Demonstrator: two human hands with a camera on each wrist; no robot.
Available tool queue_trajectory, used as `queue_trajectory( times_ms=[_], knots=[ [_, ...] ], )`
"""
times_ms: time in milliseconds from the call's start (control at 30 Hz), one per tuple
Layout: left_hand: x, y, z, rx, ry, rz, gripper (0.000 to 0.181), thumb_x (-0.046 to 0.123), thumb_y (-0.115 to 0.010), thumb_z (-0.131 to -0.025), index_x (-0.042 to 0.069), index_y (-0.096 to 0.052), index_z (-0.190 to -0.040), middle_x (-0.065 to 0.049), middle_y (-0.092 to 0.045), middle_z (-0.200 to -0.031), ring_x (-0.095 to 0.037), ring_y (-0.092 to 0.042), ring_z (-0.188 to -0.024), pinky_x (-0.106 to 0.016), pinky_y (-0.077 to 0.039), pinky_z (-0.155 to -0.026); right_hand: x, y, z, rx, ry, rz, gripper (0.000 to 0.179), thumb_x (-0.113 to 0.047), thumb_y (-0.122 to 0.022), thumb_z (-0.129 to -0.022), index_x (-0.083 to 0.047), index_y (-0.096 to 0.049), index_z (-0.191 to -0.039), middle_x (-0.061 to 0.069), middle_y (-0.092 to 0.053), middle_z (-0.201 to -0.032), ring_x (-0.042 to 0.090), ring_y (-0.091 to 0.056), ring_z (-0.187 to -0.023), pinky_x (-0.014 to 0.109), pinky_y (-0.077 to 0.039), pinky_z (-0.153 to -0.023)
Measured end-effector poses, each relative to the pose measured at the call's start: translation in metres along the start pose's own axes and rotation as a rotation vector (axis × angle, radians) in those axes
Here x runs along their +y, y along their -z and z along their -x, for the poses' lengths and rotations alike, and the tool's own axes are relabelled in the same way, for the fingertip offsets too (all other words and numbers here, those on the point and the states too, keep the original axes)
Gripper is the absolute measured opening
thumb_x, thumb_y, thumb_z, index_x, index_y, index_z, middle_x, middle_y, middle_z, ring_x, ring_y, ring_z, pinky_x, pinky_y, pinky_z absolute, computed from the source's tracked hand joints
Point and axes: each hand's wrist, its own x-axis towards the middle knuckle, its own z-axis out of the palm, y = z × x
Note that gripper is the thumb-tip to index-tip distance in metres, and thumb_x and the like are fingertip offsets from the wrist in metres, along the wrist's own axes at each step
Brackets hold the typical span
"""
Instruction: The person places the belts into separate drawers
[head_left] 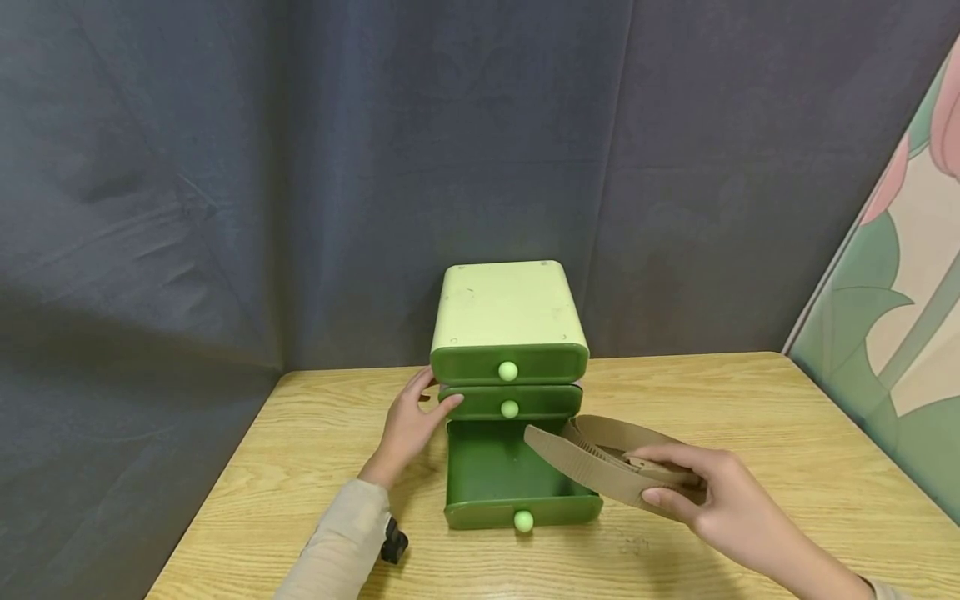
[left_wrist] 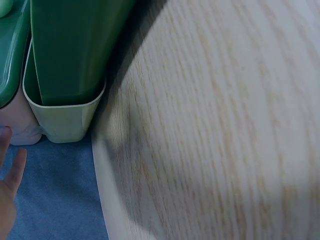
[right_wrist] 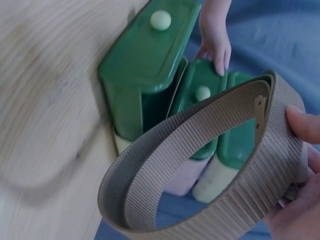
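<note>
My right hand [head_left: 731, 500] grips a coiled tan webbing belt [head_left: 600, 467] between thumb and fingers. The belt's free end hangs over the pulled-out bottom drawer [head_left: 495, 462] of a small green drawer unit [head_left: 513, 308]. In the right wrist view the belt [right_wrist: 200, 145] forms a loose loop with a small holed fitting at its edge. My left hand [head_left: 411, 421] rests against the left side of the unit, its thumb at the middle drawer's front [head_left: 472, 404] and its other fingers partly hidden. That drawer stands slightly forward; the top drawer is closed.
The unit stands at the back of a wooden table [head_left: 300, 500], before a dark blue curtain [head_left: 450, 167]. A small black object [head_left: 393, 542] is beside the left sleeve. A flower-patterned panel [head_left: 900, 292] borders the table on the right.
</note>
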Motion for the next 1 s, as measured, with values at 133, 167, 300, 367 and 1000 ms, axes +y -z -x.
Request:
queue_trajectory(
  times_ms=[133,167,300,367,1000],
  knots=[
    [0.001,0.0,0.001,-0.005,0.004,-0.004,0.052,0.039,-0.074,-0.089,0.022,-0.059,-0.137,0.002,-0.055,-0.14,-0.019,-0.055,-0.122,-0.044,-0.046,-0.097,-0.004,-0.011,-0.005,-0.02,0.088,-0.038,0.035,0.002,-0.076,-0.083,-0.007,-0.07,-0.116,0.0,-0.071,-0.1,0.005,-0.065,-0.076,0.026,-0.055,-0.06],
    [0.001,0.0,0.001,-0.004,0.003,-0.003,0.052,0.039,-0.073,-0.089,0.022,-0.059,-0.137,0.002,-0.055,-0.14,-0.02,-0.055,-0.122,-0.044,-0.046,-0.097,-0.005,-0.013,-0.007,-0.024,0.102,-0.049,0.035,0.003,-0.076,-0.082,-0.006,-0.07,-0.116,0.001,-0.071,-0.101,0.005,-0.065,-0.077,0.025,-0.055,-0.06],
    [0.0,0.0,0.001,0.0,-0.002,0.002,0.051,0.038,-0.074,-0.089,0.023,-0.06,-0.136,0.002,-0.056,-0.139,-0.02,-0.055,-0.121,-0.045,-0.046,-0.097,-0.011,-0.022,-0.014,-0.051,0.138,-0.084,0.035,0.002,-0.076,-0.083,-0.004,-0.069,-0.117,0.003,-0.071,-0.103,0.005,-0.066,-0.081,0.026,-0.056,-0.064],
    [0.0,0.0,0.001,0.002,-0.004,0.005,0.051,0.038,-0.074,-0.089,0.022,-0.06,-0.136,0.002,-0.056,-0.139,-0.02,-0.055,-0.121,-0.046,-0.046,-0.096,-0.015,-0.027,-0.017,-0.063,0.15,-0.092,0.035,0.001,-0.076,-0.084,-0.004,-0.069,-0.117,0.003,-0.071,-0.104,0.005,-0.066,-0.083,0.026,-0.056,-0.065],
    [0.001,0.001,0.001,-0.018,-0.001,-0.001,0.05,0.038,-0.073,-0.09,0.023,-0.059,-0.135,0.002,-0.056,-0.139,-0.021,-0.055,-0.122,-0.046,-0.046,-0.098,-0.021,-0.058,-0.044,-0.145,0.145,-0.2,0.03,-0.011,-0.074,-0.088,-0.008,-0.071,-0.118,0.003,-0.071,-0.111,0.009,-0.066,-0.099,0.03,-0.058,-0.074]
  ],
)
